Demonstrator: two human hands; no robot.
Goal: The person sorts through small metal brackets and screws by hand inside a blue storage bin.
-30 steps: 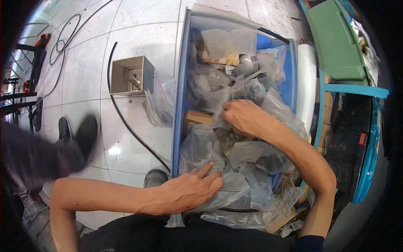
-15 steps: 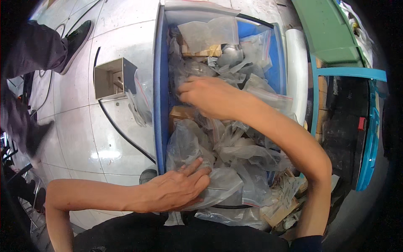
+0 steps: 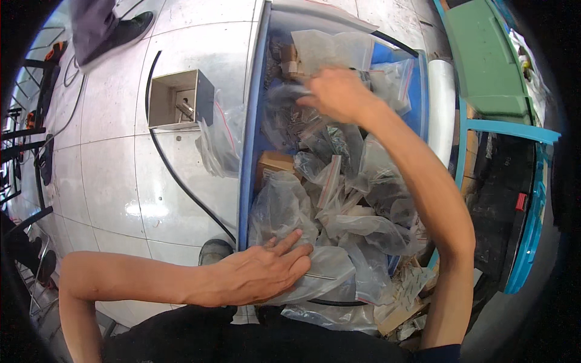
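Note:
My left hand (image 3: 266, 273) lies at the near end of the blue bin (image 3: 246, 175), its visible fingers stretched and apart on a translucent plastic bag (image 3: 330, 259). A thin metal rod (image 3: 321, 276) pokes out beside its fingers; its other end is hidden. Toward the far side of the bin, my right hand (image 3: 339, 94) is smeared by motion. Its bent fingers close on the edge of a blurred clear plastic bag (image 3: 285, 92). Several crumpled bags, some with small parts inside, surround it. A cardboard box (image 3: 275, 164) sits along the bin's left wall.
Left of the bin, an open square metal box (image 3: 175, 100) stands on the tiled floor (image 3: 103, 181) by a black cable (image 3: 178, 190). A white roll (image 3: 441, 109), a green bin (image 3: 489, 60) and a turquoise frame (image 3: 511, 129) line the right. Another person's shoe (image 3: 121, 37) is at upper left.
My right hand has moved farther away and to the right, uncovering bags beneath it. My left hand stays on its bag. The view has shifted slightly, and the other person's legs have moved.

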